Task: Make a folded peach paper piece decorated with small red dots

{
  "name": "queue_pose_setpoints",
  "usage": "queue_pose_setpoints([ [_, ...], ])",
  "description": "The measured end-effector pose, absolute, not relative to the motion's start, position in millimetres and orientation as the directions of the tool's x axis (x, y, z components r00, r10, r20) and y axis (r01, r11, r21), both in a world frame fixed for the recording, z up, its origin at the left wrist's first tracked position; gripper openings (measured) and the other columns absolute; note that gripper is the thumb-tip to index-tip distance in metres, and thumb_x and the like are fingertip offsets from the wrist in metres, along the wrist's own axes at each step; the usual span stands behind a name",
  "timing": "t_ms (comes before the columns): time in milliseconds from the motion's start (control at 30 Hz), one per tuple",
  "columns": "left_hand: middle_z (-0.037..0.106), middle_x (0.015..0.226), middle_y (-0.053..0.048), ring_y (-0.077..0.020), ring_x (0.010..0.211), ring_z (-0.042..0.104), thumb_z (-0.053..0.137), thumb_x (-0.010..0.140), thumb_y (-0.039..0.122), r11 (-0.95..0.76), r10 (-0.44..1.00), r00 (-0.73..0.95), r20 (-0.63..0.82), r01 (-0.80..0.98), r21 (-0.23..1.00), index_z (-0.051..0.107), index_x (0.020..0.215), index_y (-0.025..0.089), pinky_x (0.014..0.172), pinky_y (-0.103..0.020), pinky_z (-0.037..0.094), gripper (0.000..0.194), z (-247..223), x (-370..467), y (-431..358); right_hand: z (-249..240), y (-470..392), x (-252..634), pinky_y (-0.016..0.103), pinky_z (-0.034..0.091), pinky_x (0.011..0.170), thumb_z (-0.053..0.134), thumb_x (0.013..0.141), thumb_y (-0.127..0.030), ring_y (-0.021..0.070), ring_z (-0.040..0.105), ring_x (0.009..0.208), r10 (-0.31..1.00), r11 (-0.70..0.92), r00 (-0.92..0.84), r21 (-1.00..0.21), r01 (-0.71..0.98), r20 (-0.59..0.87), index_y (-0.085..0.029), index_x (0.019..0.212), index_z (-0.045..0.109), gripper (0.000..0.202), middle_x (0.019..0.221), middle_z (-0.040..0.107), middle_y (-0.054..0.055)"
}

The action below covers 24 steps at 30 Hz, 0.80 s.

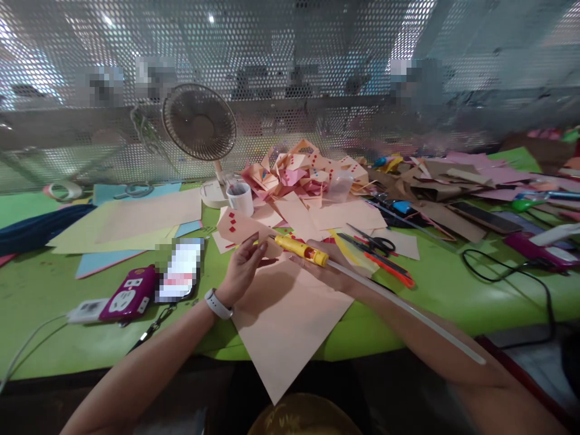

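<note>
My right hand is wrapped round a yellow glue gun, with a long whitish glue stick running back from it over my forearm. The gun's nozzle points left at a peach paper piece marked with red diamonds. My left hand pinches that paper by its lower edge; I cannot tell whether the nozzle touches it. Below both hands lies a larger peach sheet, one corner hanging over the table's front edge.
A fan and a white cup stand behind a phone and purple power bank. Folded paper pieces are heaped at the back. Scissors and an orange cutter lie right; a black cable curls beyond.
</note>
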State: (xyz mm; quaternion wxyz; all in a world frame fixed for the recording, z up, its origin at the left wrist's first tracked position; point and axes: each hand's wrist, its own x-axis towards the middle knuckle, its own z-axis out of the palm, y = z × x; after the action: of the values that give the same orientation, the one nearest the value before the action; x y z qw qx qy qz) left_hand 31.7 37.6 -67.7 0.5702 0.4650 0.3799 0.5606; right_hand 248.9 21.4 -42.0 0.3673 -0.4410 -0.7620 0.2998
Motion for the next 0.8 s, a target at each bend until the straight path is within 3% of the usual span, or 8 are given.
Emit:
queue_pose_setpoints([
  [367, 0.068, 0.086, 0.0, -0.02, 0.085, 0.07, 0.08, 0.075, 0.044, -0.073, 0.992, 0.084, 0.1, -0.273, 0.959, 0.062, 0.113, 0.015, 0.085, -0.044, 0.063, 0.051, -66, 32, 37, -34, 19, 247, 0.032, 0.039, 0.055, 0.056, 0.087, -0.044, 0.0182, 0.048, 0.059, 0.914, 0.388, -0.308, -0.782, 0.487, 0.262, -0.026, 0.068, 0.041, 0.03, 0.064, 0.049, -0.001],
  [600, 0.07, 0.097, -0.004, -0.0227, 0.09, 0.07, 0.077, 0.077, 0.047, -0.1, 0.987, 0.1, 0.128, -0.249, 0.963, 0.064, 0.112, 0.017, 0.086, -0.046, 0.063, 0.048, -65, 32, 38, -35, 19, 250, 0.035, 0.043, 0.057, 0.058, 0.086, -0.043, 0.0209, 0.052, 0.062, 0.904, 0.412, -0.329, -0.763, 0.499, 0.273, -0.026, 0.069, 0.042, 0.029, 0.065, 0.05, 0.0],
  [800, 0.067, 0.091, -0.002, -0.0207, 0.086, 0.07, 0.079, 0.076, 0.045, -0.079, 0.99, 0.093, 0.105, -0.255, 0.964, 0.062, 0.112, 0.015, 0.089, -0.046, 0.062, 0.049, -65, 32, 37, -31, 19, 248, 0.036, 0.042, 0.057, 0.059, 0.084, -0.043, 0.0209, 0.051, 0.061, 0.909, 0.404, -0.314, -0.758, 0.512, 0.272, -0.026, 0.066, 0.041, 0.03, 0.063, 0.05, 0.0],
])
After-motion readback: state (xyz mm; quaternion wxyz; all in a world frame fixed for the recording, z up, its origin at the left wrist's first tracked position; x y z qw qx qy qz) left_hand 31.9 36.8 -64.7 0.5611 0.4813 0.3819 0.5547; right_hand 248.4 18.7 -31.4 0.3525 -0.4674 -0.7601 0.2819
